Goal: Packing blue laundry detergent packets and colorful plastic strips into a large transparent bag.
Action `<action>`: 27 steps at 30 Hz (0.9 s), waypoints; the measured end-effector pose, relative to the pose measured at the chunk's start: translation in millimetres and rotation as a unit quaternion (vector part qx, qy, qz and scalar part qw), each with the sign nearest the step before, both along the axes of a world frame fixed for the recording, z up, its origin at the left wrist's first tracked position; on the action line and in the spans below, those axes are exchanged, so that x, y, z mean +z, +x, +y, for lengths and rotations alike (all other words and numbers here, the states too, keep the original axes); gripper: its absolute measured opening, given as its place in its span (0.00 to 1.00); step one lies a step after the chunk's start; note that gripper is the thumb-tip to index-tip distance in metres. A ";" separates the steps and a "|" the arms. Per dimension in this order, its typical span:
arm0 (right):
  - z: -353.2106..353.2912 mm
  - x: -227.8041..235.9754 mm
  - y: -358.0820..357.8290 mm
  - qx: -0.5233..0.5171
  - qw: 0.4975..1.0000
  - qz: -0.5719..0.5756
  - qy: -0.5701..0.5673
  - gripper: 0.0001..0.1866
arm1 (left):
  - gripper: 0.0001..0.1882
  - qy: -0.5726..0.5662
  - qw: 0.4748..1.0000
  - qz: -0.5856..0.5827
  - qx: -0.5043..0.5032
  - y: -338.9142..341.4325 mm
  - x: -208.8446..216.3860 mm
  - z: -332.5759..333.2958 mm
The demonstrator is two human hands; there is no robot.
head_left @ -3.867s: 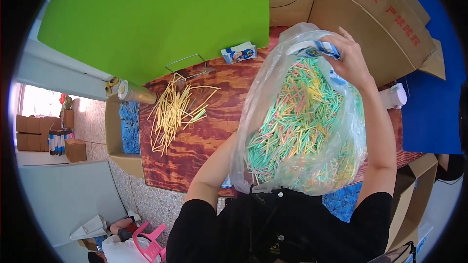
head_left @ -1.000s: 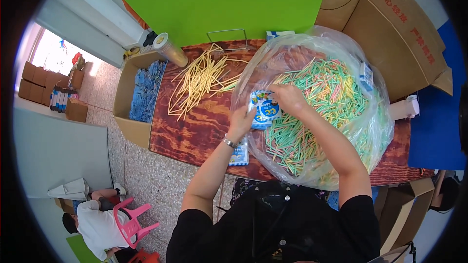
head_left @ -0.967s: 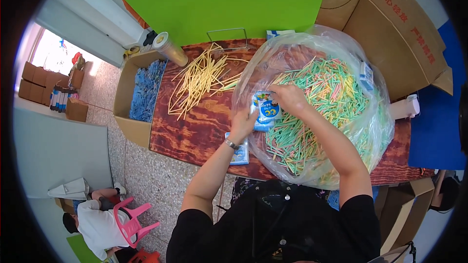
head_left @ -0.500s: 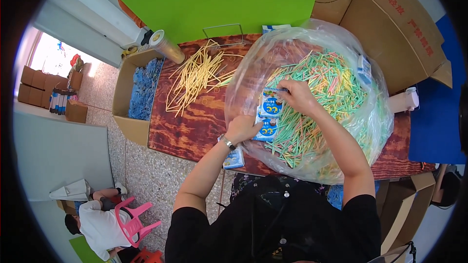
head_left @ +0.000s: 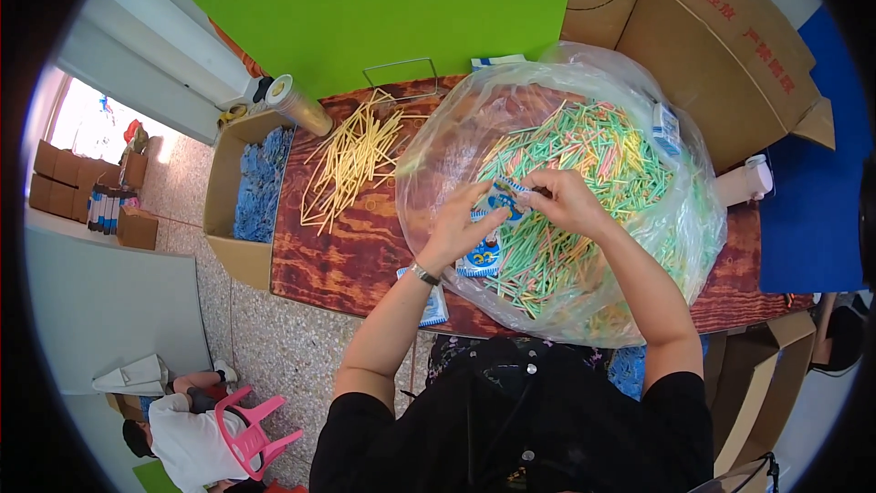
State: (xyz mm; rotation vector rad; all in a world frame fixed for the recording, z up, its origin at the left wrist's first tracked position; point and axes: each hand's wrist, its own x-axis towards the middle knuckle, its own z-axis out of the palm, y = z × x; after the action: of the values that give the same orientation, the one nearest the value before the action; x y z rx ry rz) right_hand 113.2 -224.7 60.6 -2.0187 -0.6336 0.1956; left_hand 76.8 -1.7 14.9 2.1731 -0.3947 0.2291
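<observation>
A small blue-and-white printed packet [head_left: 505, 196] is raised between my hands, above the open clear plastic bag [head_left: 436, 157]. My left hand [head_left: 459, 230] grips its left side, thumb in front and fingers behind. At its upper right corner my right hand [head_left: 568, 201] pinches the edge with thumb and forefinger. Just below lies a second blue-and-white packet [head_left: 480, 257], at the bag's near left side. Many short thin sticks [head_left: 602, 160] in green, yellow and pink fill the bag. Under my left wrist, more packets [head_left: 434, 307] rest at the table's near edge.
Longer yellow sticks [head_left: 358, 164] are spread on the red-brown table [head_left: 319, 267], beside a tall clear cup [head_left: 301, 108]. A carton [head_left: 224, 192] of blue bundles adjoins the table's left end. A pale pink mug [head_left: 746, 183] stands right of the bag. A person [head_left: 187, 429] sits at lower left.
The upper packet has been lifted off the lower one and tilted. My left hand has moved up from the lower packet to grasp it. The view has shifted slightly.
</observation>
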 end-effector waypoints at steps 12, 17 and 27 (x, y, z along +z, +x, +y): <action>-15.3 -2.9 -12.2 -0.017 0.995 -0.095 -0.026 0.07 | 0.07 -0.245 0.949 0.199 -0.020 -8.4 -24.6 -26.2; -16.1 -2.4 -17.7 -0.007 0.989 -0.146 0.022 0.07 | 0.08 -0.180 0.953 0.240 -0.042 -13.5 -10.0 -22.9; -178.8 -48.9 68.9 -0.250 0.926 -0.142 -0.246 0.06 | 0.07 -0.219 0.942 0.254 -0.012 -11.5 -23.3 -30.5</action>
State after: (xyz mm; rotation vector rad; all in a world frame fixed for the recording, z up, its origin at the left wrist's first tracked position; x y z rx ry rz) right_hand 182.0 -403.6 11.7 -2.6537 -0.2300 -0.2781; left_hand 65.3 -32.2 -8.5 1.7026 -0.0627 -0.2416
